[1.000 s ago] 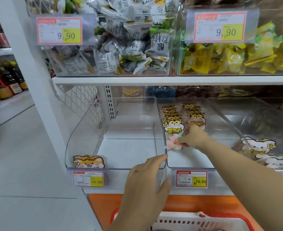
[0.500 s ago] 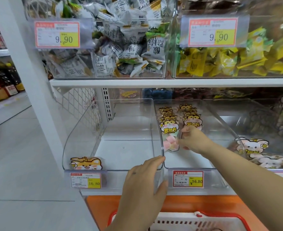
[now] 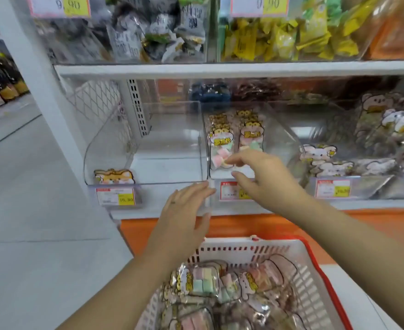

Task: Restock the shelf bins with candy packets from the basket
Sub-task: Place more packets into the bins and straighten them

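Observation:
A white basket (image 3: 315, 279) with a red rim sits low in front of me, full of clear candy packets (image 3: 196, 282) with cartoon labels. Two clear bins stand on the lower shelf. The left bin (image 3: 146, 148) holds no packets. The middle bin (image 3: 279, 136) holds several upright packets (image 3: 222, 141) of pastel candy. My right hand (image 3: 260, 177) hovers at the middle bin's front edge, fingers loosely spread, holding nothing. My left hand (image 3: 184, 210) is flat and open in front of the divide between the two bins, its fingertips near the rim.
The right bin (image 3: 353, 163) holds white-labelled packets. The upper shelf (image 3: 220, 67) carries bins of grey and yellow sweets. Price tags (image 3: 116, 196) line the shelf front above an orange ledge (image 3: 267, 222). A white post (image 3: 29, 67) and a floor aisle lie to the left.
My right hand has drawn back out of the middle bin, leaving the packet standing there. My left hand has slipped off the bin rim. The view tilted down, showing the basket.

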The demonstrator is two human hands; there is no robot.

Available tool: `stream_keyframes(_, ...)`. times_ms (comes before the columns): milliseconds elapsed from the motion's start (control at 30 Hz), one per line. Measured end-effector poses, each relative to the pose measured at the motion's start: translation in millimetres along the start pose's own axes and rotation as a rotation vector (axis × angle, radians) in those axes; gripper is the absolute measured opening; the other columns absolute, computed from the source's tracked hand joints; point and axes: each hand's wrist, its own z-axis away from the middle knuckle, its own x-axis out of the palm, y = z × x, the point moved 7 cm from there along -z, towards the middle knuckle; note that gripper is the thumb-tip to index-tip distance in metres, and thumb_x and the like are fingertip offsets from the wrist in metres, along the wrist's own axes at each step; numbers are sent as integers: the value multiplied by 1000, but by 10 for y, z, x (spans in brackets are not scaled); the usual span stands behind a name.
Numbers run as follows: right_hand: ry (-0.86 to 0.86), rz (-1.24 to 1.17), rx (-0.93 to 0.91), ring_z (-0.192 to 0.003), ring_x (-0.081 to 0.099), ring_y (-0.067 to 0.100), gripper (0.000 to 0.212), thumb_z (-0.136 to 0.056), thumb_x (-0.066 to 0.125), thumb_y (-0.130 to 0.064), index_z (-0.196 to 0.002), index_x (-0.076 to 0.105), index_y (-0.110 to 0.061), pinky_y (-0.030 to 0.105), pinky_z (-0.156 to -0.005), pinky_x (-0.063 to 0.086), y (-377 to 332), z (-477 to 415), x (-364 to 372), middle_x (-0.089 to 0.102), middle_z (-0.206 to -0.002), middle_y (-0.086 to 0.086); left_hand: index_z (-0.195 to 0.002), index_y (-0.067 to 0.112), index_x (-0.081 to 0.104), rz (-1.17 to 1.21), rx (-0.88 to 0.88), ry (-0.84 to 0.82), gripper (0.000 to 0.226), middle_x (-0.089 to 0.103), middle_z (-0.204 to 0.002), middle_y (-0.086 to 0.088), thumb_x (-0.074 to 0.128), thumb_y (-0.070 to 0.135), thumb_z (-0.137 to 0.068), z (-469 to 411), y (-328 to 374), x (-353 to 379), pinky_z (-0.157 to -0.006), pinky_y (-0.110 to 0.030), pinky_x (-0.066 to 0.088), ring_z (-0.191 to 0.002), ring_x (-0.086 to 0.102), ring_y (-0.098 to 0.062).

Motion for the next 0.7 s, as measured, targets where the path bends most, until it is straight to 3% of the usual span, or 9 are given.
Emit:
stream_keyframes(67, 12, -38, -104, -96, 64, 15, 22, -90, 62, -16, -111, 70, -14, 28, -83, 50, -206, 459, 73, 71, -103, -1, -137, 30, 53, -15, 16, 28, 44, 48, -144, 12, 50, 21, -94, 200, -23, 93, -119, -43, 28, -136, 38, -8)
stream_keyframes(133, -57, -59, -79, -90, 66, 14, 22, -89, 61, -18, -107, 71, -17, 29, -78, 54, -190, 899, 338, 72, -99, -5, -135, 28, 56, -56, -16, -50, 40, 51, -139, 11, 50, 18, -96, 410, -74, 312, -114, -40, 34, -130, 44, -13)
stream_keyframes(200, -270, -52, 51, -92, 65, 11, 22, -93, 59, -23, -112, 70, -24, 32, -78, 56, -15, 1266, 754, 71, -102, -9, -137, 30, 54, -42, -111, -192, 39, 52, -140, 12, 47, 19, -101, 632, -175, 624, -109, -34, 39, -127, 48, -13)
stream_keyframes(300, -630, 26, 195, -108, 61, 10, 30, -97, 58, -32, -126, 62, -31, 28, -91, 51, 360, 1780, 1341, 65, -120, -12, -138, 32, 52, -71, -235, -382, 39, 54, -140, 11, 47, 21, -102, 1038, -409, 1166, -102, -32, 46, -124, 55, -13)
stream_keyframes(433, -880, 90, 312, -108, 60, 13, 29, -97, 54, -35, -125, 59, -28, 28, -89, 49, 752, 2258, 1736, 63, -124, -10, -140, 32, 51, -185, -342, -665, 45, 53, -143, 6, 50, 20, -97, 1641, -847, 1870, -100, -34, 50, -122, 57, -17)
stream_keyframes(567, -1070, 103, 321, -117, 56, 23, 36, -93, 58, -42, -126, 55, -28, 40, -91, 51, 796, 2579, 2135, 60, -126, -2, -143, 34, 45, -234, -401, -743, 51, 47, -147, 4, 52, 22, -94, 1868, -1095, 2159, -105, -44, 45, -129, 49, -21)
stream_keyframes(700, -1138, 136, 262, -136, 40, 26, 71, -88, 66, -46, -150, 35, -27, 44, -105, 43, 716, 2753, 2408, 35, -152, 1, -153, 37, 24, -264, -456, -851, 78, 23, -159, 1, 67, 31, -88, 2078, -1279, 2286, -112, -47, 39, -143, 33, -30)
